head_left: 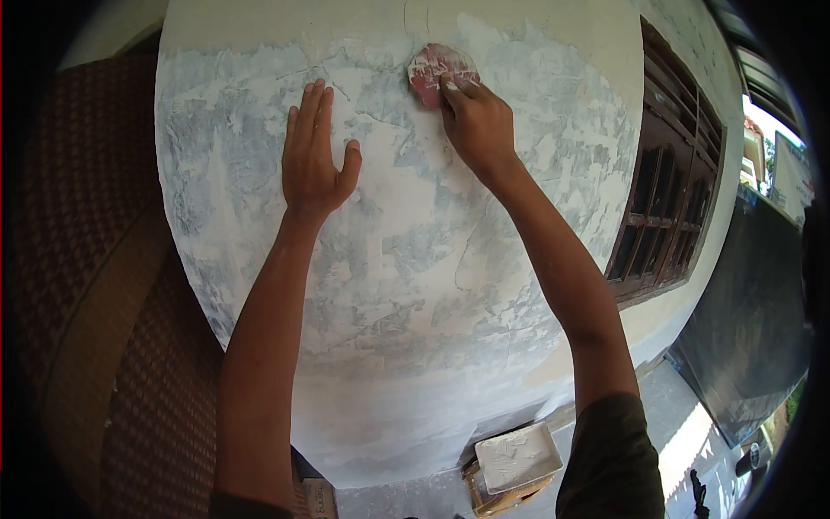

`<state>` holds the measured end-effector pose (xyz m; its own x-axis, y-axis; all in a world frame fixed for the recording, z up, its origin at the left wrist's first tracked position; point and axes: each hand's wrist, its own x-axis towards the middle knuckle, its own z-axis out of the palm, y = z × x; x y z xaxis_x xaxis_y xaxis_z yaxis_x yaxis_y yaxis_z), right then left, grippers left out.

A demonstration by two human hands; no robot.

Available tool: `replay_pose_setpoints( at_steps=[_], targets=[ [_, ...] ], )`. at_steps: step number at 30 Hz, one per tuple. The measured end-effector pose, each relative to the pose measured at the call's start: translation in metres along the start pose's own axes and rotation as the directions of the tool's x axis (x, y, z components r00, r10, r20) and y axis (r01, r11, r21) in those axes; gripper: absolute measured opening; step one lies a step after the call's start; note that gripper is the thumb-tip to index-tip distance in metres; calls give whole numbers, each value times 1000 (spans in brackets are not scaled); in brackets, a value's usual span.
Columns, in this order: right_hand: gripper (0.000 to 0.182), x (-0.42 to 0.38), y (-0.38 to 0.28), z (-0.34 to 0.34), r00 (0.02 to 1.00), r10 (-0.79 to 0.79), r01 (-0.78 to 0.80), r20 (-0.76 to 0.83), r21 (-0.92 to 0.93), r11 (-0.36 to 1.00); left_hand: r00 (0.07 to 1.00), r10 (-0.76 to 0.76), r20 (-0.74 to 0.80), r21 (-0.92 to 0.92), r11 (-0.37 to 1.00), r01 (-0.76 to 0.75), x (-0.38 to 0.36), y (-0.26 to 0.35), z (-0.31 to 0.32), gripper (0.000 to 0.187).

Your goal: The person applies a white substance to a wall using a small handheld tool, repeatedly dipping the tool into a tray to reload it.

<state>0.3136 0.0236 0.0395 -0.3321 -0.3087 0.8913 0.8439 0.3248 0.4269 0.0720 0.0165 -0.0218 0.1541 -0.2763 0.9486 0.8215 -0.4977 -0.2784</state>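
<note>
A wall [398, 199] coated in patchy white and grey filler fills the middle of the view. My left hand [316, 160] lies flat against it, palm to the surface, fingers stretched upward and thumb apart. Higher up and to the right, my right hand [477, 121] pinches a red putty spreader [432, 73] smeared with white paste. The spreader is against the wall near the upper edge of the coated patch. Its lower right part is hidden behind my fingers.
A tray of white paste [517, 458] rests on a cardboard box [493, 503] on the floor below. A brown wooden window [666, 182] is set in the wall on the right. Brown woven panelling [78, 173] stands at the left. A large dark panel [743, 311] leans at far right.
</note>
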Motion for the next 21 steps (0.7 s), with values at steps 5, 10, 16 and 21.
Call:
replay_pose_setpoints(
  at_steps=[5,10,16,21],
  targets=[
    [24,13,-2,-18,998,16,-13,-57,50,999,1000,5,1,10,1000,-5,0,0,0,65],
    [24,55,21,9,998,1,-4,-64,-41,999,1000,12,-1,21,1000,-12,-1,-1,1,65],
    [33,-15,-17,-5,996,-21,20,84,16,1000,1000,0,-3,0,1000,0,1,2,-1,65],
    [28,26,-13,-15,997,63,-59,-48,85,995,1000,-1,-6,15,1000,1,1,3,-1,65]
  ],
)
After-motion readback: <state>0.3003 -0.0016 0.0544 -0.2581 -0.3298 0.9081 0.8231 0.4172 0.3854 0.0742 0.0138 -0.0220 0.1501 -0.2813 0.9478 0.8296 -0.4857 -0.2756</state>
